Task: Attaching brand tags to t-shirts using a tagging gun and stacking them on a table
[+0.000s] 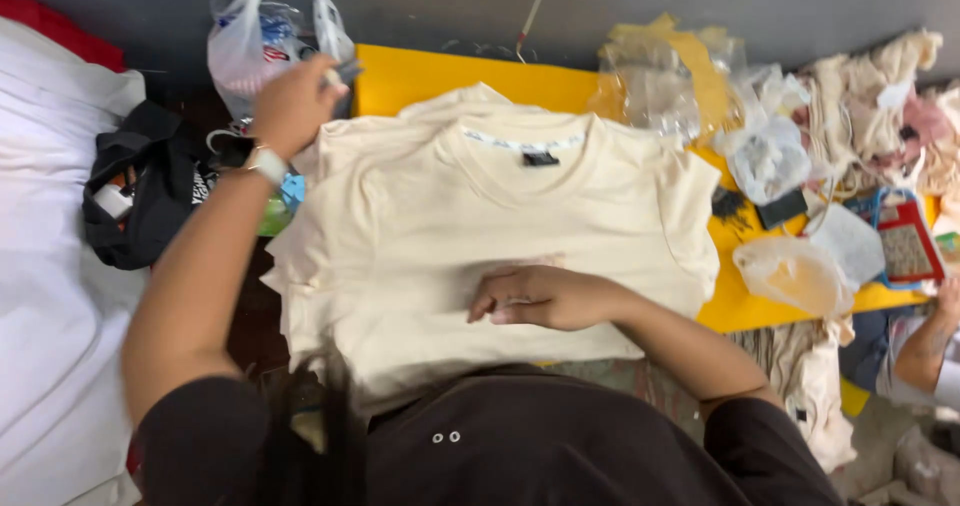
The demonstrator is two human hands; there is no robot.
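Note:
A cream T-shirt point(440, 216) lies spread on top of a stack of like shirts on a yellow table point(420, 71), collar at the far side. My right hand point(545, 298) rests flat on the shirt's lower middle, fingers bent. My left hand point(293, 104) is raised at the shirt's far left corner, closed around a small pale tool point(332, 28) whose kind I cannot make out. A watch sits on my left wrist.
A black bag point(145, 191) and white cloth point(50, 266) lie at the left. Plastic bags point(250, 41) sit at the far left, clear bags point(660, 81) and piled cream garments point(880, 106) at the right. Another person's arm point(930, 346) shows at the right edge.

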